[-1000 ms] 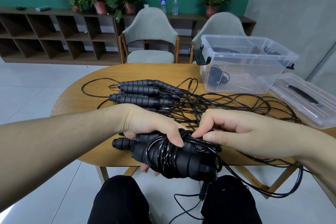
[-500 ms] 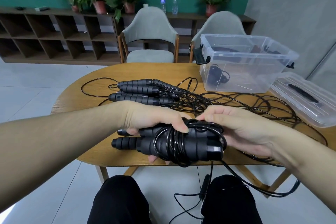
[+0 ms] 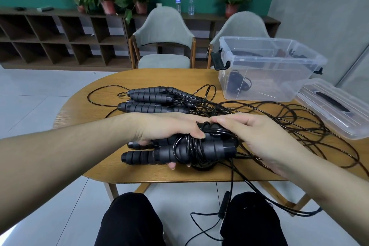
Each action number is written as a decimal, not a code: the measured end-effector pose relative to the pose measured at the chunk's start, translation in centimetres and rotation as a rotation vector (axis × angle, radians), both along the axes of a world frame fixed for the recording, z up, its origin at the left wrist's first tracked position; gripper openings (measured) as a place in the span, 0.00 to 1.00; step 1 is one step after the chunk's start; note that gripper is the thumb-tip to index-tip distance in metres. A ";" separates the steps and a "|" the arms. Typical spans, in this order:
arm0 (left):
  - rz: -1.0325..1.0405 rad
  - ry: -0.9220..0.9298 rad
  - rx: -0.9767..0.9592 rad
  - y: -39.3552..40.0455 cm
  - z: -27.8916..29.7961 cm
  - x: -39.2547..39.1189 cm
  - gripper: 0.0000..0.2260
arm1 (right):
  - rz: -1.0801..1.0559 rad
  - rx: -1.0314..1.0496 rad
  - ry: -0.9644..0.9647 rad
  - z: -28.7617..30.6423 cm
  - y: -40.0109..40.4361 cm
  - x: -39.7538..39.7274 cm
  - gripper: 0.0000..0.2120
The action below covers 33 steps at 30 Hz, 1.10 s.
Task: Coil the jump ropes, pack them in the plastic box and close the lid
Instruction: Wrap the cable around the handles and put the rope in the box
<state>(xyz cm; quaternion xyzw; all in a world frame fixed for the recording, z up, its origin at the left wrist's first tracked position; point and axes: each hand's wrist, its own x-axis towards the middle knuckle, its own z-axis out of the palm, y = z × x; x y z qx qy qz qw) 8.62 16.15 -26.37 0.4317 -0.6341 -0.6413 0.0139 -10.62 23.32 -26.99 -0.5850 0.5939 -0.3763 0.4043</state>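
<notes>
Gripping the bundle, the left hand curls around two ribbed black handles, thumb on top and fingertips peeking out beneath. Right hand comes in over the glossy cord wound round those handles, its fingers curled at the top of the wraps, apparently pinching a strand, though the exact hold is hidden. A loose tail runs off the near edge and dangles between the knees, so this coil looks close to finished but not tied off. Beyond the hands, more handles lie side by side on the wooden table, foam-like grips with ringed segments, their thin cords sprawling in a shiny tangle to the right. Plenty left there to coil. The box, clear plastic with black latches, stands open at the far right with one dark coil already inside. Its lid lies beside it, not yet on.
</notes>
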 end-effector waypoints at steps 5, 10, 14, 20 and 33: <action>-0.038 0.112 0.017 0.2 -0.1 1.5 0.21 | -0.051 -0.200 0.176 -0.4 0.4 0.1 0.09; -0.065 0.150 -0.033 0.5 -0.2 1.6 0.23 | 0.043 -0.278 0.220 -0.9 1.4 -0.6 0.15; -0.082 0.156 -0.031 1.0 0.0 2.1 0.21 | 0.154 -0.320 0.289 -0.5 1.7 -1.1 0.14; -0.053 0.138 -0.095 1.5 0.1 2.0 0.20 | 0.188 -0.286 0.233 -0.8 1.3 -1.2 0.07; 0.014 0.018 -0.553 0.4 -0.3 1.2 0.17 | 0.053 -0.600 0.729 -0.9 0.8 -0.7 0.12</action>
